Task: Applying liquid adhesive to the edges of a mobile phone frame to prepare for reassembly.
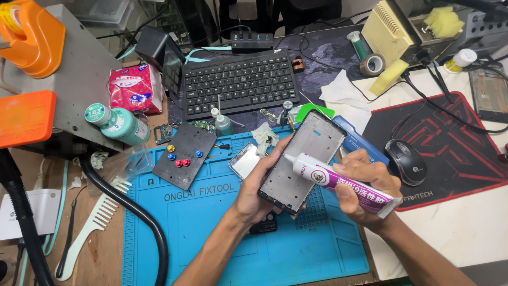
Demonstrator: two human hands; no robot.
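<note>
— While the left hand (253, 193) is gripping the phone frame (302, 161) from beneath, fingers curling round its lower edge, what is the right hand (365, 182) doing?

— It is clenching a white glue tube (338, 180) with a purple label, the nozzle touching the frame's right edge near the middle. The frame is hanging tilted above the blue work mat (222, 233), at about the centre of the view.

— What is looking risky to you?

— Too hard a squeeze, I am judging, and glue is running inward over the frame or dripping onto the mat. The one-handed grip is also leaving the frame free to tip, dragging the nozzle off the edge.

— Which packages are lying about?

— At ten o'clock a pink tissue pack (135, 89) is sitting beside a mint-green bottle (119, 124) lying on its side with a round label on its cap. At twelve o'clock a black keyboard (238, 82) is lying; just below it a small clear dropper bottle (222, 123) is standing. At two o'clock a roll of brown tape (372, 64) is resting near yellow sponges (443, 21). A black mouse (406, 161) is sitting at three o'clock on a red-and-black pad (455, 137).
</note>
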